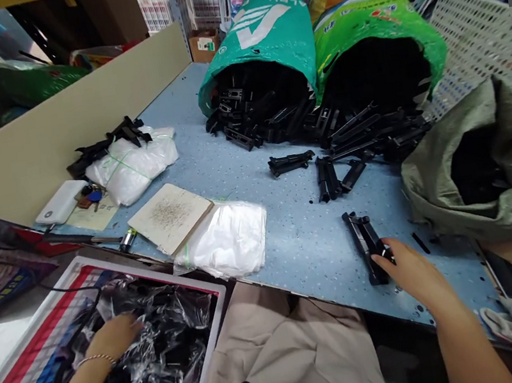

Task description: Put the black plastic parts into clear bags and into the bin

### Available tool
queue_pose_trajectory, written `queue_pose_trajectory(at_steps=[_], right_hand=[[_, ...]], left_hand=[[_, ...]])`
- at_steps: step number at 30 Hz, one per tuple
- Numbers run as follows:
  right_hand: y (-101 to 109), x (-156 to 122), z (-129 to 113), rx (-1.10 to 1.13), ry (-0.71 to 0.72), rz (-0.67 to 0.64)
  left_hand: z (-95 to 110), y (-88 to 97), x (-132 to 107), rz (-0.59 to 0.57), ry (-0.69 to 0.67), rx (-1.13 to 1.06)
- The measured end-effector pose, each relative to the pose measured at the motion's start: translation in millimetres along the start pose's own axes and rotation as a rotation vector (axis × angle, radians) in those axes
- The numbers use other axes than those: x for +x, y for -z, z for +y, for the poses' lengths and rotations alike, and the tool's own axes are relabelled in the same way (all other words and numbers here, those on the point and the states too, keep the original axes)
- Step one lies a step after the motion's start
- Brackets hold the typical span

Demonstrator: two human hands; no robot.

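My right hand [409, 269] rests on the blue table [293, 244] near its front edge, fingertips closed on a pair of long black plastic parts [363, 240] lying side by side. My left hand [114, 338] reaches down into a crate [34, 356] at my lower left, among bagged black parts in clear plastic [164, 348]; its fingers are buried in the bags and do not show. More loose black parts [331, 173] lie scattered in the middle of the table.
Two green sacks [274, 33] spill black parts at the back. A grey-green sack [489, 161] gapes at the right, with a white basket [484, 39] behind it. A stack of clear bags [224, 238], a tile [170, 216], a power bank [61, 203] and bundled bags [132, 162] lie left.
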State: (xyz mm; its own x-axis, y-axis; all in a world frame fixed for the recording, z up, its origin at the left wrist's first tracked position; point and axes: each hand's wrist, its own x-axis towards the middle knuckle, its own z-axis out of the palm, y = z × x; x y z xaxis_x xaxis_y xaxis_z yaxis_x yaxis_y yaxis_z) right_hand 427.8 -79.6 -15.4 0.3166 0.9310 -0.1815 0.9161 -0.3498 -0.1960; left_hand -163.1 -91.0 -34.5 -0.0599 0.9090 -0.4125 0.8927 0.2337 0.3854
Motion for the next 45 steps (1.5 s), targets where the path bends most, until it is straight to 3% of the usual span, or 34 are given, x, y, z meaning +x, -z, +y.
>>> queue_pose_trajectory(at_steps=[3, 6, 8, 9, 11, 14, 17, 20, 26, 32, 35, 37, 39, 42, 45], right_hand=[[-6.6, -4.3, -14.3, 0.135, -0.027, -0.028], [-13.9, -7.5, -47.1, 0.492, 0.038, -0.081], [-18.9, -12.0, -72.1, 0.781, 0.061, -0.148], [-20.9, -14.9, -83.5, 0.916, 0.053, -0.196], [-23.8, -20.9, -102.5, 1.158, 0.027, -0.308], [-26.6, -25.3, -124.6, 1.435, 0.0, -0.488], [-29.2, -21.8, -148.3, 1.635, -0.017, -0.633], [-30.2, -13.6, -176.6, 1.749, 0.01, -0.736], [-30.4, 2.1, -216.7, 1.758, 0.127, -0.901], [-44.3, 8.2, -221.5, 1.74, 0.08, -0.898], [-51.6, 7.8, -218.2, 1.691, 0.066, -0.906], [-53.6, 5.3, -215.1, 1.679, 0.058, -0.905], [-52.0, -0.4, -210.8, 1.707, 0.045, -0.863], [-44.6, -15.1, -201.7, 1.795, 0.035, -0.867], [-37.2, -30.9, -193.8, 1.805, 0.063, -1.028]], left_hand=[[95.2, -12.6, 12.8, -0.045, -0.205, -0.091], [195.5, -32.3, 25.4, 0.222, -0.375, -0.056], [237.5, -44.7, 36.7, 0.287, -0.374, 0.035], [248.0, -49.0, 42.9, 0.28, -0.36, 0.045], [250.2, -51.6, 54.9, 0.224, -0.344, 0.011], [229.0, -43.2, 68.2, 0.18, -0.345, -0.072], [210.0, -31.6, 74.0, 0.099, -0.299, -0.377], [204.9, -26.5, 75.1, -0.023, -0.251, -0.716], [206.8, -31.6, 76.4, 0.014, -0.233, -0.753], [201.9, -26.4, 76.6, -0.055, -0.254, -0.885], [196.4, -10.8, 65.6, 0.161, -0.358, -0.902], [191.1, 0.0, 55.5, 0.352, -0.482, -0.674], [185.6, 6.5, 47.8, 0.422, -0.538, -0.329], [180.2, 6.5, 45.4, 0.361, -0.499, -0.107], [179.5, 0.4, 50.6, 0.235, -0.414, -0.352]])
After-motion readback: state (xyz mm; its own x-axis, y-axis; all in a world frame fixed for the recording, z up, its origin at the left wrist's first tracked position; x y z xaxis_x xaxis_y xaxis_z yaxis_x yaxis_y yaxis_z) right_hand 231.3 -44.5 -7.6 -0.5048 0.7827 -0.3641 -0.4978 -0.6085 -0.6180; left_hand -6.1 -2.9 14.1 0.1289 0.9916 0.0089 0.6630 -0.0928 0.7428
